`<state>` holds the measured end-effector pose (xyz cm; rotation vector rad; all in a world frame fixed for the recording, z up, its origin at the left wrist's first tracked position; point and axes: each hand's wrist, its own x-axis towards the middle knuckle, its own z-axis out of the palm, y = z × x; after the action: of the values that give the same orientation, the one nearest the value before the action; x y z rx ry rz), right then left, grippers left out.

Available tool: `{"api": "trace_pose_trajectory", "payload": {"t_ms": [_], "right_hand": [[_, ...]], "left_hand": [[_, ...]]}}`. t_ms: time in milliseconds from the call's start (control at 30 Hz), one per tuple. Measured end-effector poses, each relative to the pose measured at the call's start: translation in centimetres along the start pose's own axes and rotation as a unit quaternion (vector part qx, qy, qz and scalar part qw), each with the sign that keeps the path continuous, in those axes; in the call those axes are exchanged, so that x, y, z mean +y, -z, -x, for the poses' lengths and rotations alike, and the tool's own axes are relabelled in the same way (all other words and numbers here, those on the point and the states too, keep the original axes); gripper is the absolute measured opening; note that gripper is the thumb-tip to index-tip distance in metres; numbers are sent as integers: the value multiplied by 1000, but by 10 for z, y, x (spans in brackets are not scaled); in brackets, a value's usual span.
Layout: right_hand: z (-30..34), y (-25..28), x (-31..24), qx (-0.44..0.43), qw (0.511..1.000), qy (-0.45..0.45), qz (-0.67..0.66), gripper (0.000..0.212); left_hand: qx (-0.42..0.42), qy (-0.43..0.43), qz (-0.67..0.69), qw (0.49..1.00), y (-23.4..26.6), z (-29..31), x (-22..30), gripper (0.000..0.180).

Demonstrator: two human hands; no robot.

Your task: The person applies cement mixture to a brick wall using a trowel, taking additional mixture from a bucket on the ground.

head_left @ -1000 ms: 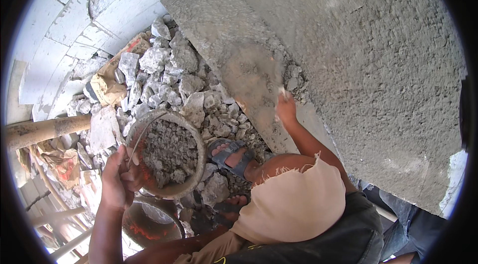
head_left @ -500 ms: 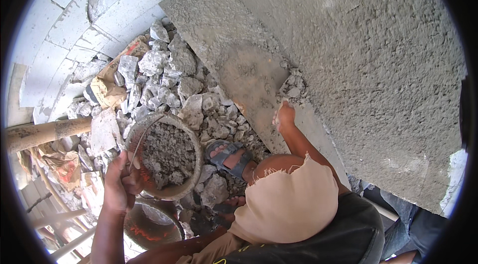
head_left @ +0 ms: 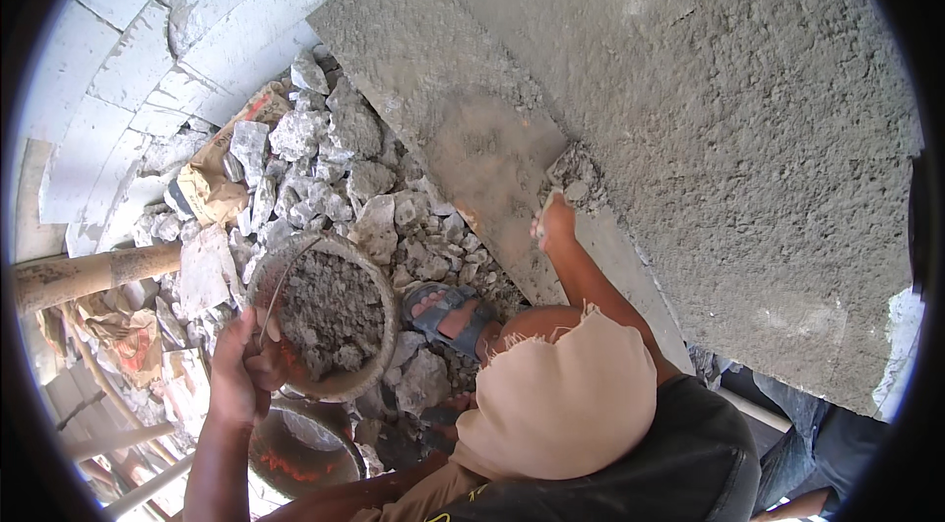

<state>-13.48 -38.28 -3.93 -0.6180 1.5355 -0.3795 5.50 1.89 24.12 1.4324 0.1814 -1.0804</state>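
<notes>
My left hand (head_left: 239,369) is closed around the thin wire handle (head_left: 278,291) of a bucket (head_left: 386,350), at the bucket's left side. Crumbly grey mortar (head_left: 335,310) lies inside it. My right hand (head_left: 558,225) is closed on what looks like a trowel, its handle mostly hidden by the fingers. A lump of wet mortar (head_left: 579,173) covers the blade, against a smooth, partly coated strip (head_left: 492,143) beside the rough plastered surface (head_left: 728,128). My sandalled foot (head_left: 448,313) rests on rubble between the bucket and that strip.
Broken stones (head_left: 330,133) pile up left of the strip, below a white block wall (head_left: 128,50). A second bucket (head_left: 295,453) stands below the first. A wooden pole (head_left: 98,276) juts in from the left, near torn paper sacks (head_left: 212,187). Another person's trousers (head_left: 792,424) show at lower right.
My right hand and the mortar lump have shifted slightly up and left along the strip. My left hand keeps its hold on the bucket handle; the whole view has moved a little.
</notes>
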Motion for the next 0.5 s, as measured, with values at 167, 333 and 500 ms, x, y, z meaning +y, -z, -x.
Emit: {"api": "trace_pose_trajectory", "payload": {"t_ms": [167, 333, 500], "right_hand": [[23, 60, 17, -22, 913, 239, 330, 37], [45, 125, 36, 4, 656, 341, 673, 42], [-6, 139, 3, 126, 620, 291, 717, 45]], "left_hand": [[18, 7, 10, 1000, 3, -3, -5, 40], [-5, 11, 19, 1000, 3, -3, -2, 40], [-21, 14, 20, 999, -2, -7, 0, 38]]}}
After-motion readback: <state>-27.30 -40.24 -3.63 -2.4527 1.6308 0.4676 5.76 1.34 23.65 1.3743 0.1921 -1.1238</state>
